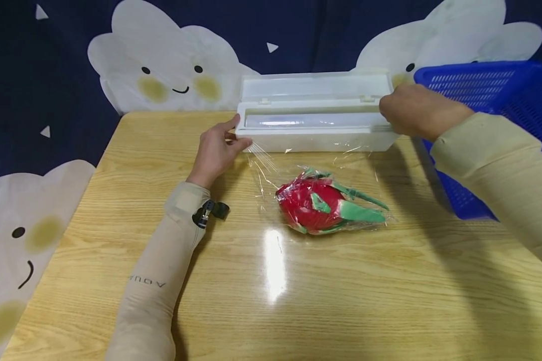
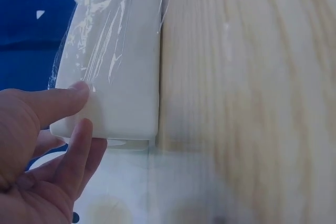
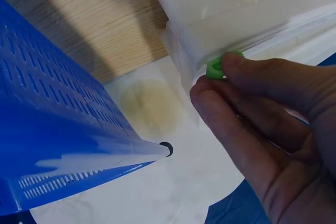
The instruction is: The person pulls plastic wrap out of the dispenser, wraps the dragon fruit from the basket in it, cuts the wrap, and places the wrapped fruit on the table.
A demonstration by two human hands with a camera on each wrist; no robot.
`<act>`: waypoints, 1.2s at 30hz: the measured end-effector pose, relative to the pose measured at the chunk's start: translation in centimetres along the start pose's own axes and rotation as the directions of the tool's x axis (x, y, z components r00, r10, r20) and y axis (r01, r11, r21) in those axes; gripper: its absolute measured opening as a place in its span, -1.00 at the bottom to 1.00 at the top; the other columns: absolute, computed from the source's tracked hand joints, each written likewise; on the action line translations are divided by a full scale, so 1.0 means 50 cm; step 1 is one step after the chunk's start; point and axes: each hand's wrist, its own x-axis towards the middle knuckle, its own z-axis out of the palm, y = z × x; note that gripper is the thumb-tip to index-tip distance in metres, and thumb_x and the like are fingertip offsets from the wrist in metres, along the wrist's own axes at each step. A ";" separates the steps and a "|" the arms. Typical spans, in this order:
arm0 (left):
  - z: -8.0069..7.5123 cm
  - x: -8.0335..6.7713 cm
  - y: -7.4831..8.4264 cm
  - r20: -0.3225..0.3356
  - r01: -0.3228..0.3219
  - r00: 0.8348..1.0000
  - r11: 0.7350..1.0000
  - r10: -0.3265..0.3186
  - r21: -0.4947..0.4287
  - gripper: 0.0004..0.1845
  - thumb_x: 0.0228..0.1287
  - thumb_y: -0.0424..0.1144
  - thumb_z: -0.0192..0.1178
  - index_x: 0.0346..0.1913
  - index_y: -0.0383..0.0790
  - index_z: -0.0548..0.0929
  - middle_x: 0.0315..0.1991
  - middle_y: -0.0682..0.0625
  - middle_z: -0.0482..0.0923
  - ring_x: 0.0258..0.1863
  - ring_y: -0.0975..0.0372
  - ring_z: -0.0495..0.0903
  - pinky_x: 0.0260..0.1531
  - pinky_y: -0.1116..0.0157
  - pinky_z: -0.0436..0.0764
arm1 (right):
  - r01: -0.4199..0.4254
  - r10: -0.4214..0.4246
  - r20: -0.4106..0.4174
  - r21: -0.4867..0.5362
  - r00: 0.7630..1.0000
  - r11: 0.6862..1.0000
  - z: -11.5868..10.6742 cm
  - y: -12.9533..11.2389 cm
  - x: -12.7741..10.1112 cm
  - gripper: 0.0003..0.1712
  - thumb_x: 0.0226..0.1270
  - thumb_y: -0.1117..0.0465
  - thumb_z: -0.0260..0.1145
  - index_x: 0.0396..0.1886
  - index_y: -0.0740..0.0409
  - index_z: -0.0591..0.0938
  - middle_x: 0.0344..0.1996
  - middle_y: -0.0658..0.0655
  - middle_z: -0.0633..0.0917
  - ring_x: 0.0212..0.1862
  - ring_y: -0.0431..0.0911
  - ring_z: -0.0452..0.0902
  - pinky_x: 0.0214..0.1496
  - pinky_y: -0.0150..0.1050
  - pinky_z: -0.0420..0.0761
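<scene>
I note left hand (image 1: 218, 150) braces near end of cling-film dispenser (image 1: 316, 131), thumb and fingers straight against it, steadying box. Right hand (image 1: 413, 111) pinches green slide cutter (image 3: 216, 68) at far end. Film-covered dragon fruit (image 1: 325, 204) on surface (image 1: 343, 301) between hands, nearer me.

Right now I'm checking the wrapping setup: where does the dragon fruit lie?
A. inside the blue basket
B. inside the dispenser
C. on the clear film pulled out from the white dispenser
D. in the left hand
C: the dragon fruit lies on the clear film stretching across the table from the white dispenser.
</scene>
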 end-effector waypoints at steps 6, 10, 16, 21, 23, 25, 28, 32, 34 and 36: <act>0.004 0.004 0.002 0.021 0.002 1.000 1.000 -0.002 -0.021 -0.26 0.33 -0.21 0.42 0.51 -0.24 0.38 0.37 -0.22 0.57 0.06 0.01 0.77 -0.04 0.15 0.80 | -0.067 0.066 0.031 0.022 0.997 0.998 -0.001 -0.005 -0.008 -0.80 0.32 0.46 0.22 -0.10 0.43 0.64 -0.37 0.36 0.65 -0.41 0.11 0.51 -0.50 -0.10 0.53; 0.005 0.006 0.004 0.039 0.013 0.999 1.000 -0.012 -0.019 -0.25 0.35 -0.17 0.41 0.52 -0.23 0.36 0.38 -0.21 0.57 0.07 0.02 0.76 -0.01 0.13 0.78 | -0.113 0.113 0.012 -0.024 0.994 0.993 -0.004 -0.018 -0.015 -0.77 0.30 0.35 0.31 -0.10 0.41 0.65 -0.35 0.38 0.68 -0.40 0.14 0.55 -0.52 0.02 0.59; 0.001 0.012 0.009 0.065 0.025 0.998 0.999 -0.023 -0.023 -0.23 0.37 -0.11 0.39 0.54 -0.20 0.33 0.44 -0.20 0.50 0.14 -0.01 0.73 0.09 0.08 0.76 | -0.155 0.154 -0.081 -0.017 0.985 0.988 -0.018 -0.044 -0.026 -0.77 0.37 0.18 0.28 -0.26 0.30 0.66 -0.42 0.32 0.69 -0.42 0.21 0.58 -0.55 0.20 0.58; -0.003 0.014 0.003 0.082 0.024 0.996 0.999 -0.023 -0.021 -0.21 0.38 -0.05 0.37 0.57 -0.18 0.30 0.49 -0.17 0.44 0.20 -0.03 0.69 0.13 0.05 0.74 | -0.160 0.163 -0.133 0.040 0.978 0.986 -0.026 -0.073 -0.032 -0.71 0.44 0.10 0.26 -0.31 0.28 0.65 -0.45 0.29 0.67 -0.42 0.18 0.55 -0.56 0.19 0.56; -0.004 0.015 0.001 0.084 0.019 0.996 1.000 -0.017 -0.020 -0.20 0.39 -0.04 0.35 0.58 -0.17 0.29 0.49 -0.18 0.44 0.23 -0.04 0.67 0.15 0.03 0.73 | -0.155 0.165 -0.161 0.070 0.973 0.985 -0.025 -0.081 -0.035 -0.70 0.44 0.09 0.25 -0.38 0.24 0.63 -0.48 0.27 0.65 -0.43 0.17 0.53 -0.58 0.17 0.53; -0.005 0.017 0.000 0.082 0.008 0.997 1.000 -0.006 -0.025 -0.23 0.40 -0.05 0.34 0.57 -0.15 0.33 0.46 -0.19 0.48 0.23 -0.07 0.66 0.16 0.01 0.72 | -0.149 0.166 -0.183 0.101 0.969 0.984 -0.022 -0.087 -0.039 -0.68 0.44 0.07 0.24 -0.43 0.20 0.62 -0.50 0.26 0.64 -0.43 0.17 0.53 -0.60 0.14 0.51; -0.005 0.019 -0.001 0.076 -0.007 0.997 0.999 0.010 -0.041 -0.27 0.40 -0.09 0.34 0.56 -0.12 0.35 0.39 -0.24 0.54 0.21 -0.11 0.66 0.18 -0.01 0.71 | -0.142 0.172 -0.216 0.148 0.961 0.979 -0.013 -0.092 -0.043 -0.65 0.43 0.05 0.26 -0.48 0.19 0.63 -0.52 0.25 0.64 -0.44 0.16 0.52 -0.62 0.08 0.47; -0.004 0.021 -0.002 0.065 0.024 0.998 0.998 -0.020 -0.052 -0.22 0.37 -0.09 0.36 0.56 -0.18 0.28 0.31 -0.28 0.57 0.14 -0.08 0.68 0.12 0.02 0.71 | -0.140 0.183 -0.246 0.180 0.952 0.974 0.005 -0.096 -0.047 -0.62 0.45 0.01 0.26 -0.46 0.21 0.67 -0.50 0.31 0.70 -0.46 0.22 0.57 -0.60 0.11 0.48; -0.004 0.021 -0.003 0.063 0.057 0.997 0.997 -0.054 -0.053 -0.19 0.35 -0.06 0.37 0.53 -0.23 0.24 0.27 -0.26 0.57 0.10 -0.03 0.68 0.08 0.06 0.70 | -0.143 0.189 -0.251 0.189 0.949 0.972 0.016 -0.098 -0.049 -0.60 0.46 -0.01 0.25 -0.44 0.20 0.68 -0.47 0.35 0.71 -0.45 0.27 0.59 -0.57 0.17 0.51; -0.004 0.022 -0.005 0.064 0.087 0.994 0.995 -0.084 -0.051 -0.21 0.34 -0.03 0.37 0.45 -0.26 0.23 0.20 -0.23 0.57 0.06 -0.01 0.67 0.06 0.10 0.67 | -0.147 0.196 -0.251 0.203 0.948 0.968 0.027 -0.101 -0.050 -0.57 0.47 -0.04 0.23 -0.45 0.19 0.69 -0.45 0.37 0.73 -0.42 0.31 0.61 -0.52 0.22 0.53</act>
